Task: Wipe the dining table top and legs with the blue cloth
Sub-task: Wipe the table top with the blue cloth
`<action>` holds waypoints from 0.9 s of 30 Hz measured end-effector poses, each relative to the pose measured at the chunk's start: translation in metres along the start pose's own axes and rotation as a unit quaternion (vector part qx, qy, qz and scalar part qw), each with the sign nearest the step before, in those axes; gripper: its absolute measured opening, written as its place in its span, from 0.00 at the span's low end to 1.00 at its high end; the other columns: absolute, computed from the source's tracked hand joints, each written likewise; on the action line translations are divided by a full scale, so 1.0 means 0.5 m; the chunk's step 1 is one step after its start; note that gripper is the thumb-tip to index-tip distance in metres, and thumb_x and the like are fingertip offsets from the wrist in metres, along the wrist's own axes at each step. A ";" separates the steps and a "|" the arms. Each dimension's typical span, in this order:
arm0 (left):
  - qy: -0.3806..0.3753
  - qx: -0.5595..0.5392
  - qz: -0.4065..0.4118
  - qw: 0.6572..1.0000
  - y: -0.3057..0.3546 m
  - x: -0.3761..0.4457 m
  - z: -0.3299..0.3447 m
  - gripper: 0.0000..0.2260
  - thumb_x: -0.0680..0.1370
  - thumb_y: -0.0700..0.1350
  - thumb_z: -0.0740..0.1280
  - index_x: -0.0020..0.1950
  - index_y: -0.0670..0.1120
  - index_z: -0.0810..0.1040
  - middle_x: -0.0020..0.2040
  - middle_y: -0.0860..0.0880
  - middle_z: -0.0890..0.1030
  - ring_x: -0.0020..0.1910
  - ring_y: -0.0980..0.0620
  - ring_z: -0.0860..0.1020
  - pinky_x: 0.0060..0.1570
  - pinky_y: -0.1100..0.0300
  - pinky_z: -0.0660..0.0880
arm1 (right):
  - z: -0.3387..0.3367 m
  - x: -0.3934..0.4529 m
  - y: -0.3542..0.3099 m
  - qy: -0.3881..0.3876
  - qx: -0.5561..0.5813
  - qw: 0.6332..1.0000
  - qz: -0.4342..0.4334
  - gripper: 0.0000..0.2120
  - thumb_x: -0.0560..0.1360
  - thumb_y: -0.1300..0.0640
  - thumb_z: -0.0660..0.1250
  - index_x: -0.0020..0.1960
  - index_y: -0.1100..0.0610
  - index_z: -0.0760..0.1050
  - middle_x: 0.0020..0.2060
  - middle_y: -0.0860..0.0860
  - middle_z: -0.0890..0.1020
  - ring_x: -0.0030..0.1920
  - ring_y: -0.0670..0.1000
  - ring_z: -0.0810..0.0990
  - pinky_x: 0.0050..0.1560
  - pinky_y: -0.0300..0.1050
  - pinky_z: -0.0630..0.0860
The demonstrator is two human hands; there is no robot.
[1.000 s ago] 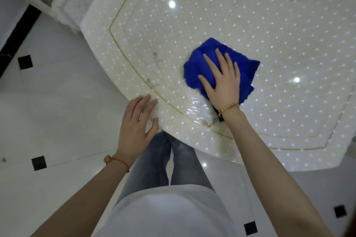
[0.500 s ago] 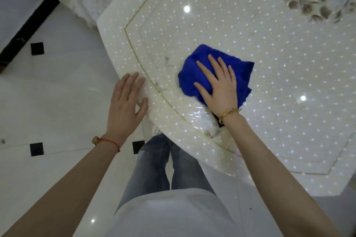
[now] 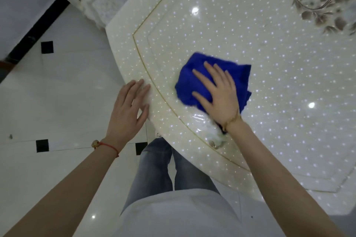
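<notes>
Blue cloth (image 3: 192, 75): bunched flat on table (image 3: 250, 25), directly under right hand (image 3: 217, 90), fingers straight and spread, pressing down. Long side across the fingers. Left hand (image 3: 129, 107): fingers straight, resting on table rim, just left of cloth, holding nothing. Unwiped top lies beyond right fingertips; legs out of view.

single view, head-worn wide-angle camera, looking steeply down and forward from above the person's own torso. near field: both forearms enter from the bottom edge, dining table (image 3: 250, 25) fills the upper right at close range, tiled floor (image 3: 57, 92) the left. straight lines bow toward the edges. no second view to overlap.
</notes>
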State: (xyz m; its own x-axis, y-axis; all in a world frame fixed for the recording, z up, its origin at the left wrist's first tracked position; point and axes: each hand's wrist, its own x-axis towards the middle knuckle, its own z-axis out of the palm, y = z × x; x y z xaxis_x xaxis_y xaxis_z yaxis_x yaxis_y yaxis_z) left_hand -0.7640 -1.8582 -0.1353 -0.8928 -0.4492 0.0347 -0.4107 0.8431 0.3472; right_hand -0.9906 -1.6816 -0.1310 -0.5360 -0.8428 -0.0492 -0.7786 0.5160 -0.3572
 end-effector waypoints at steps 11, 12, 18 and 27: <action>-0.049 0.004 0.013 0.999 -0.034 0.017 -0.015 0.23 0.81 0.47 0.59 0.75 0.44 0.63 0.75 0.44 0.66 0.75 0.46 0.62 0.76 0.48 0.61 | 0.032 -0.038 -0.109 -0.070 -0.033 0.991 -0.107 0.29 0.79 0.38 0.55 0.77 0.45 0.56 0.77 0.50 0.58 0.77 0.54 0.56 0.76 0.56 0.51; -0.055 0.007 0.029 0.998 -0.043 0.021 -0.015 0.22 0.81 0.47 0.59 0.75 0.43 0.64 0.75 0.44 0.66 0.76 0.46 0.62 0.75 0.47 0.61 | 0.025 -0.069 -0.101 -0.078 -0.032 0.991 -0.104 0.29 0.79 0.37 0.56 0.77 0.45 0.56 0.77 0.50 0.57 0.77 0.54 0.55 0.76 0.56 0.52; -0.049 -0.014 0.145 0.988 -0.111 0.073 -0.036 0.22 0.80 0.44 0.62 0.73 0.42 0.67 0.74 0.43 0.67 0.76 0.45 0.62 0.76 0.44 0.59 | 0.017 -0.019 -0.088 0.021 -0.043 0.992 0.120 0.32 0.76 0.33 0.58 0.76 0.45 0.59 0.76 0.52 0.60 0.75 0.56 0.59 0.76 0.56 0.51; -0.119 -0.061 0.379 0.916 -0.262 0.169 -0.096 0.20 0.80 0.43 0.62 0.71 0.41 0.70 0.71 0.44 0.71 0.73 0.46 0.67 0.73 0.46 0.65 | 0.128 0.032 -0.321 0.153 -0.042 0.956 0.246 0.23 0.79 0.43 0.60 0.73 0.45 0.66 0.72 0.47 0.69 0.63 0.54 0.70 0.61 0.51 0.66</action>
State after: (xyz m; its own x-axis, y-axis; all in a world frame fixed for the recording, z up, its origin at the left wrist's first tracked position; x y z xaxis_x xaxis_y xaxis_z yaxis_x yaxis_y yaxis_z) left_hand -0.7769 -2.0210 -0.1330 -0.9339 0.3407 0.1086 0.3542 0.8401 0.4107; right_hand -0.8533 -1.7874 -0.1343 -0.9047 -0.4170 0.0878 -0.4240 0.8601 -0.2838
